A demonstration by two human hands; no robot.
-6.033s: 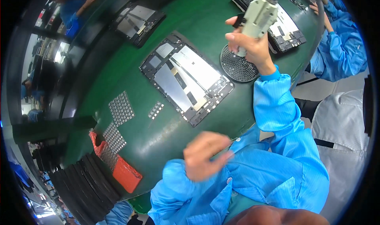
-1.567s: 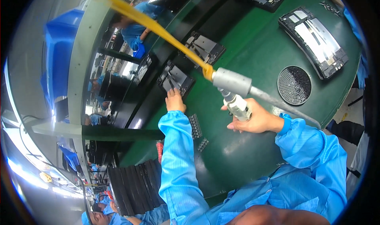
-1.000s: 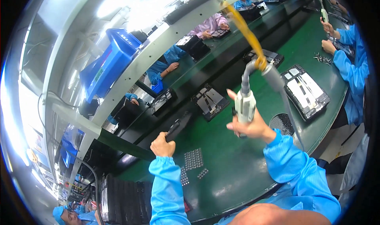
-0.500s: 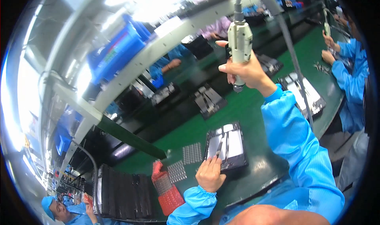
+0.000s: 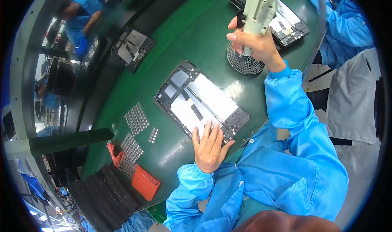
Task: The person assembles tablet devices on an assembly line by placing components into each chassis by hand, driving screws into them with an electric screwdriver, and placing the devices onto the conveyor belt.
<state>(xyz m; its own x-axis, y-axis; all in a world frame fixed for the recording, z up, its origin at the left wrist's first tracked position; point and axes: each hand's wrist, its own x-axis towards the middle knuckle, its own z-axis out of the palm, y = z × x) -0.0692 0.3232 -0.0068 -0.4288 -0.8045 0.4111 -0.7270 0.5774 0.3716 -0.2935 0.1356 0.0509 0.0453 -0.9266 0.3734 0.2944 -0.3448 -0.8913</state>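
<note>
1. Green worktop [image 5: 183, 40] spreads beneath the person's left hand [image 5: 210, 148] and right hand [image 5: 261, 46], which are well apart.
2. Right fingers wrap around a pale power screwdriver [image 5: 259, 13]; its tip overlaps a round, gridded dish [image 5: 249, 67], though contact cannot be told.
3. Left fingers lie extended on the near end of a flat, opened device [image 5: 220, 97], which rests just ahead of that hand.
4. Left of the left hand lie sheets of small parts [image 5: 136, 119] and a red packet [image 5: 145, 184].

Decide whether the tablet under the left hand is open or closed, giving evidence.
Open: the tablet lies with pale inner plates and a dark strip uncovered, the left hand resting on its near end.
</note>
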